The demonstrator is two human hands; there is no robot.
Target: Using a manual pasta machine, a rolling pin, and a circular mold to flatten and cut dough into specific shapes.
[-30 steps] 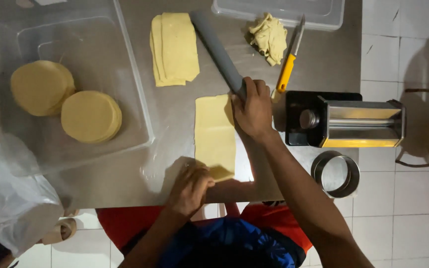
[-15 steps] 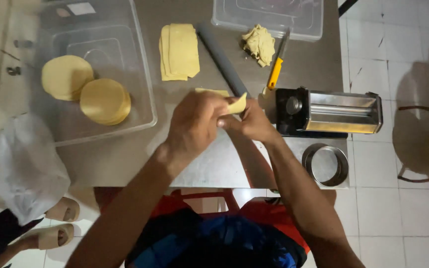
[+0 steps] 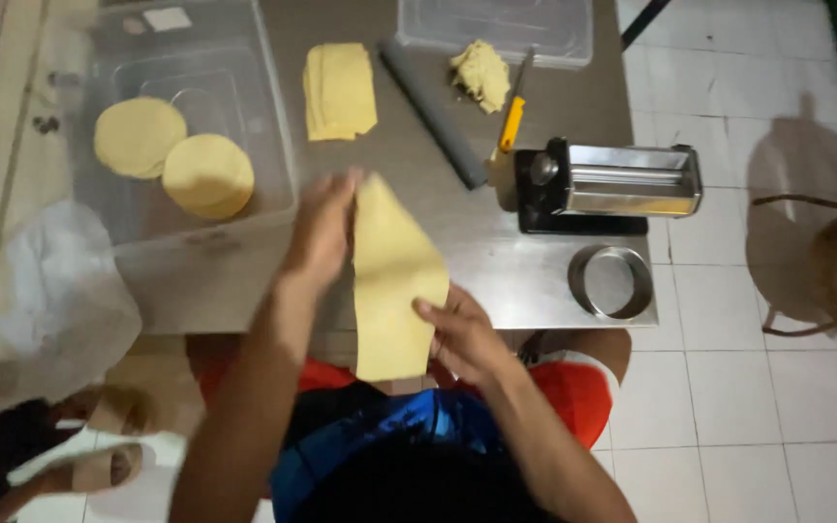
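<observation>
A clear plastic tub (image 3: pixel 273 126) at the table's left holds two stacks of round dough discs (image 3: pixel 174 160), with a small white rectangular label (image 3: pixel 167 18) at its far edge. A second clear tub (image 3: pixel 496 24) sits at the far edge. The long pale-yellow dough sheet (image 3: pixel 394 281) is lifted above the steel table (image 3: pixel 496 252), smooth, slightly curled. The left hand (image 3: pixel 320 232) pinches its upper end with closed fingers; the right hand (image 3: pixel 462 334) supports the lower part, thumb pressed on top. A pasta roller (image 3: pixel 622 184) stands just right.
</observation>
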